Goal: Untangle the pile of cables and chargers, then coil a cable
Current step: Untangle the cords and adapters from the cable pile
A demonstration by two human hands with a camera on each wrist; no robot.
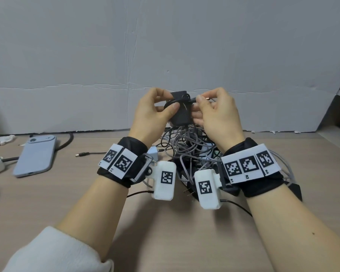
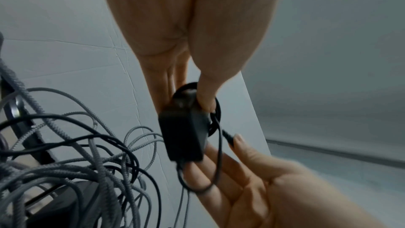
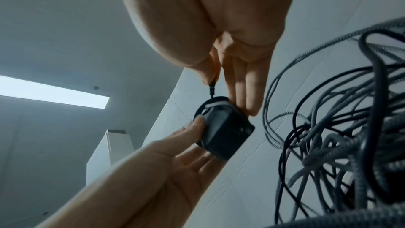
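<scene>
Both hands raised above the light wooden table (image 1: 165,222). Left hand (image 1: 151,112) grips a black boxy charger brick (image 1: 180,112), thumb on its face, fingers behind. Right hand (image 1: 216,114) pinches the thin black cable's plug end (image 3: 212,87) (cable looped round the brick). Tangled pile of grey braided and black cables (image 1: 186,148) lies on the table directly below. Pale blue phone (image 1: 36,155) lies well left.
</scene>
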